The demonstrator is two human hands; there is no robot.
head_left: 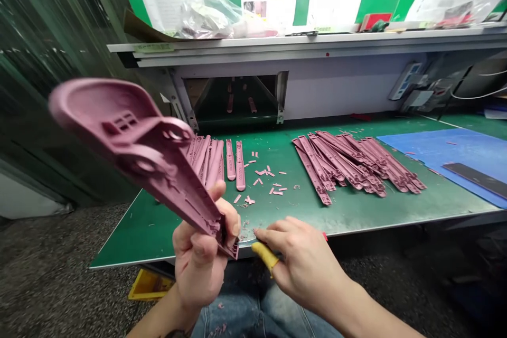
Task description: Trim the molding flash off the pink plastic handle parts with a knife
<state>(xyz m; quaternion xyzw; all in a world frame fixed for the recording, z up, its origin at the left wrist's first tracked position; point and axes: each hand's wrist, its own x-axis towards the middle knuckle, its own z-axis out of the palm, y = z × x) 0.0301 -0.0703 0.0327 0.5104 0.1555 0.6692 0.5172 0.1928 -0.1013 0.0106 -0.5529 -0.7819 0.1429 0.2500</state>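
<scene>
My left hand (208,253) is wrapped round the narrow end of a long pink plastic part (158,163), whose broad rounded end rises toward the upper left, close to the camera. Just right of that part's lower end is my right hand (301,259), closed, with a yellow cover (265,256) on its thumb. A small red tip (325,236) shows behind this hand, but what the fingers hold is mostly hidden. Long pink strips (209,161) stand side by side beyond my left hand. To the right lies a heaped pile of similar strips (348,163).
Small pink scraps (271,173) are scattered over the green table (273,142). A blue mat (455,142) with a dark flat bar (475,177) is at the right. Above the back runs a shelf (237,47) with plastic bags. A yellow bin (148,285) is below the table.
</scene>
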